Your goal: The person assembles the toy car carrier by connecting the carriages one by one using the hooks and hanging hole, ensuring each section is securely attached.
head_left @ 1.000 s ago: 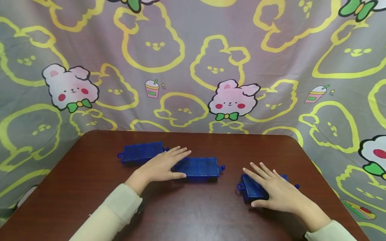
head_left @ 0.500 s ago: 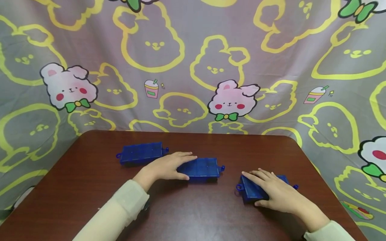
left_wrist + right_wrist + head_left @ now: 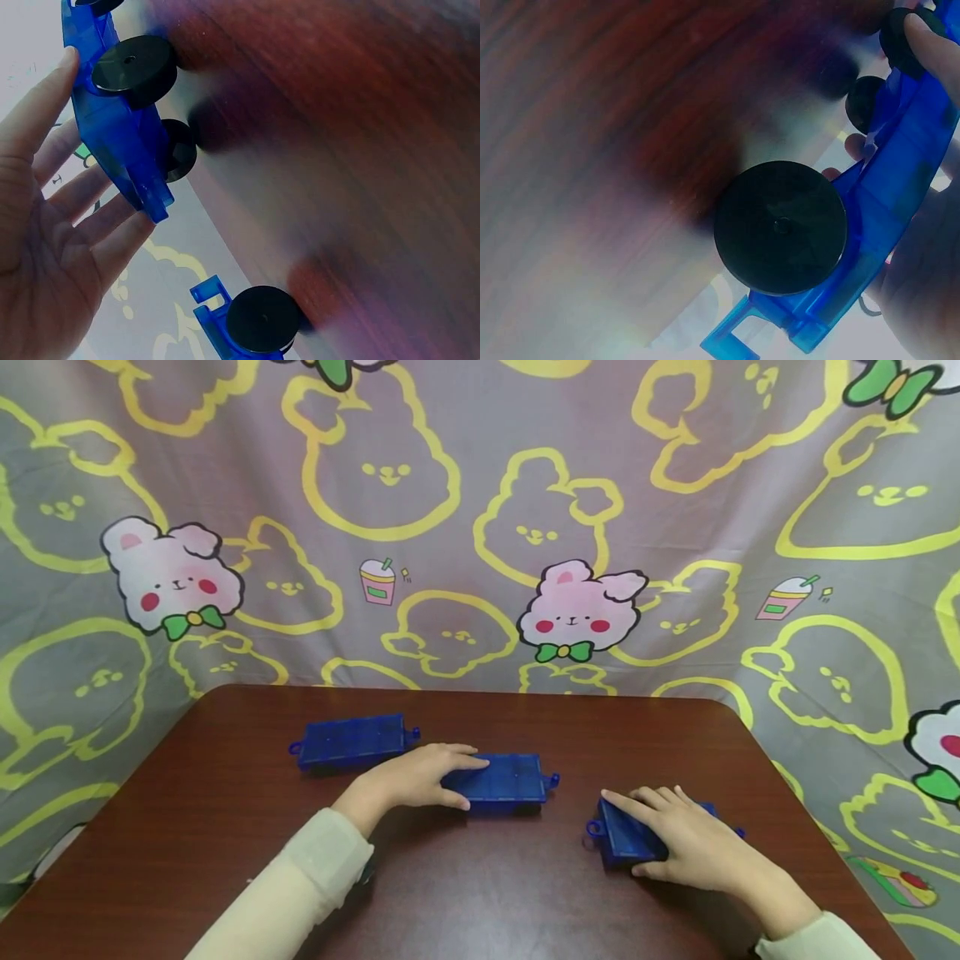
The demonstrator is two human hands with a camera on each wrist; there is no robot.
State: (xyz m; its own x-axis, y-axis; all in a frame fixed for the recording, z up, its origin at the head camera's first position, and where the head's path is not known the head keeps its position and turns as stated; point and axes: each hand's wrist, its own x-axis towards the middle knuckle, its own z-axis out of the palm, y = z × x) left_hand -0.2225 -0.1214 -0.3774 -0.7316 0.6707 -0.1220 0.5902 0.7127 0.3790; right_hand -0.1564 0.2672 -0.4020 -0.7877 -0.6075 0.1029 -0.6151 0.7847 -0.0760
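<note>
Three translucent blue toy train cars on black wheels stand on the table. My left hand (image 3: pixel 416 777) grips the left end of the middle car (image 3: pixel 510 778), thumb on its near side and fingers across the far side. The left wrist view shows this car's underside (image 3: pixel 112 139) held between thumb and fingers. At the right, my right hand (image 3: pixel 693 839) holds the slanted right car (image 3: pixel 630 837) from above and covers much of it. In the right wrist view, fingertips curl round the far side of that car (image 3: pixel 881 202). The third car (image 3: pixel 352 741) stands untouched at the back left.
The brown table (image 3: pixel 510 885) has rounded far corners. A patterned cloth (image 3: pixel 465 552) hangs behind it and round both sides. Ring couplers and hooks stick out from the cars' ends. A gap of bare table separates the middle car from the right one.
Both hands have come down from hovering with spread fingers to gripping the middle and right cars. My left hand also shifted slightly right. The cars stand nearly where they were.
</note>
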